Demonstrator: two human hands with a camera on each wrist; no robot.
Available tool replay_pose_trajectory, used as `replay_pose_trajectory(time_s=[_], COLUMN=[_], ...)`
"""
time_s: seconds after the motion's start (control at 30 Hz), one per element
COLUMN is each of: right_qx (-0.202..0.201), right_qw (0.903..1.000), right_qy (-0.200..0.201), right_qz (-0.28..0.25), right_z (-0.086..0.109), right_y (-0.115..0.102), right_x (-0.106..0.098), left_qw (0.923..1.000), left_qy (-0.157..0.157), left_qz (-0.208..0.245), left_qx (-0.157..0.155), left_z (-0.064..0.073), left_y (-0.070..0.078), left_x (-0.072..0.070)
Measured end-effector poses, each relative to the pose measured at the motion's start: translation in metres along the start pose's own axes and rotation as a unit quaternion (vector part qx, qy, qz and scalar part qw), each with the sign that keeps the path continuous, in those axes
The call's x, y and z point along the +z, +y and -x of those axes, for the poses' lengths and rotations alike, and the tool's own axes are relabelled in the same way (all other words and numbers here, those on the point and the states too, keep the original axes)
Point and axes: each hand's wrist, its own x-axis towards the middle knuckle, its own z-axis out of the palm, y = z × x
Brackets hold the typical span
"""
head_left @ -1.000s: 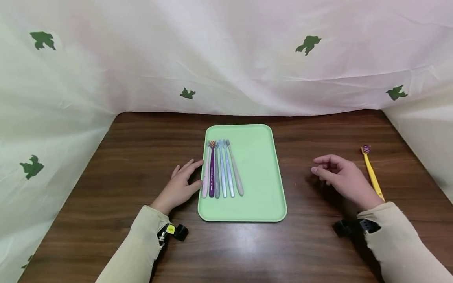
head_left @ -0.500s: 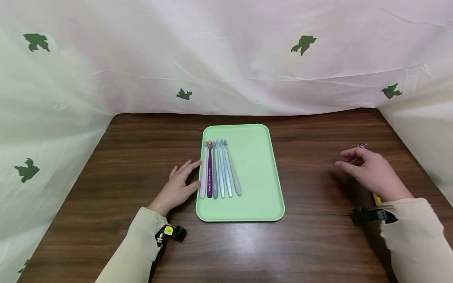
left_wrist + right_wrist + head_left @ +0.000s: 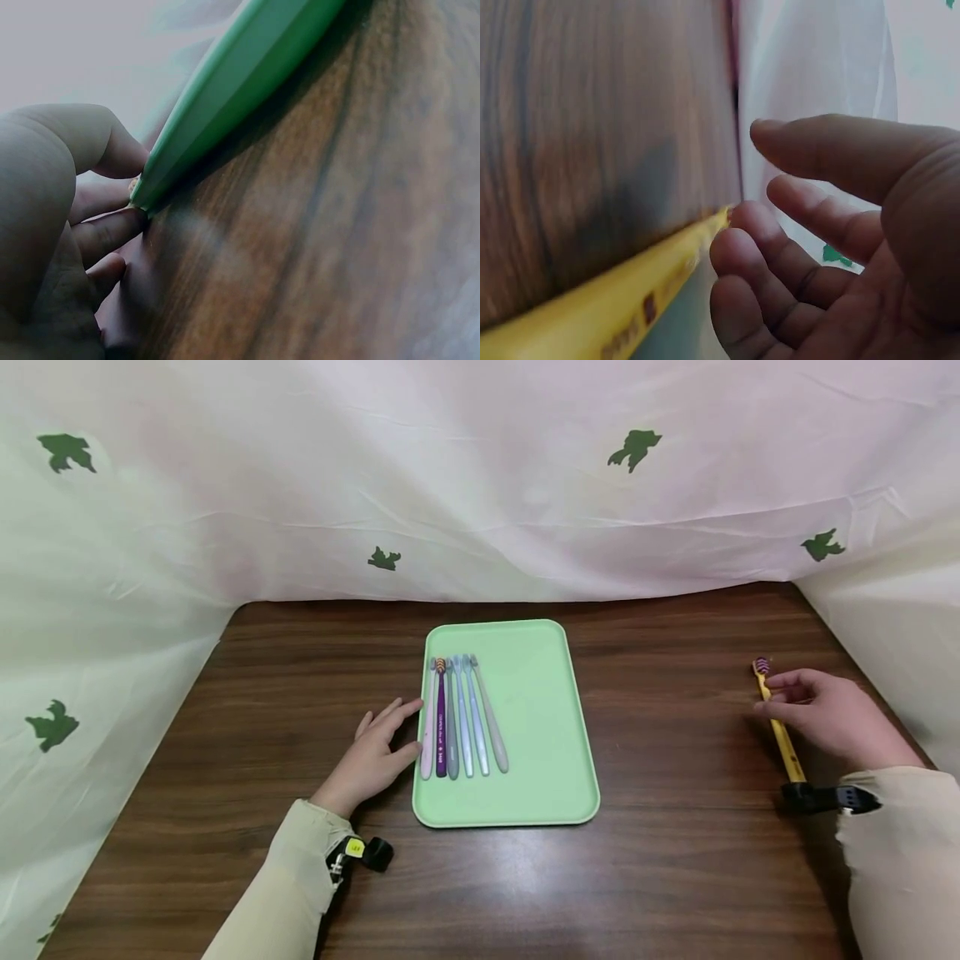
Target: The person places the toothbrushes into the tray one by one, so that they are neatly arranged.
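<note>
A yellow toothbrush [image 3: 785, 750] with purple bristles lies at the table's right side, its head pointing to the back. My right hand [image 3: 832, 710] is over its upper part, fingers relaxed. In the right wrist view the thumb [image 3: 817, 146] stands apart from the fingers, and the yellow handle [image 3: 630, 292] runs up to the fingertips. My left hand [image 3: 370, 764] has its index finger and thumb tips at the left rim of the green tray [image 3: 536, 718]. Several toothbrushes lie side by side in the tray's left half, among them a dark purple one [image 3: 441, 727] and a grey one [image 3: 491, 722].
The dark wooden table [image 3: 315, 652] is bounded at the back and sides by a white cloth [image 3: 487, 485] with green bird shapes. The tray's right half shows bare green surface, and bare wood lies between the tray and the yellow toothbrush.
My right hand has moved right, over to the yellow toothbrush. The left hand stays at the tray's rim, and the whole head view has shifted slightly.
</note>
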Motion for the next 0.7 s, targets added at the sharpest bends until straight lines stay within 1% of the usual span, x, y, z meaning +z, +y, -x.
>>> replay_pose_trajectory(time_s=[0.17, 0.27, 0.4, 0.63, 0.7], right_qx=[0.033, 0.046, 0.048, 0.057, 0.054], right_qw=[0.9994, 0.9987, 0.9981, 0.9975, 0.9978], right_qy=[-0.002, -0.017, -0.037, -0.038, -0.035], right_qz=[-0.006, -0.011, -0.011, -0.018, -0.016], right_z=[-0.003, -0.004, -0.006, -0.008, -0.007], right_y=[0.014, 0.020, 0.023, 0.022, 0.022], right_x=[-0.001, -0.001, 0.000, 0.004, 0.005], left_qw=[1.0000, 1.0000, 1.0000, 1.0000, 1.0000], left_qy=[0.001, 0.001, 0.002, 0.002, 0.001], left_qz=[-0.002, -0.002, -0.001, -0.003, -0.003], left_qx=[0.003, 0.002, -0.001, 0.001, 0.001], left_z=[0.000, 0.001, 0.001, 0.000, 0.000], left_y=[0.000, 0.000, 0.001, 0.000, 0.000], left_x=[0.000, 0.000, 0.001, 0.000, 0.000])
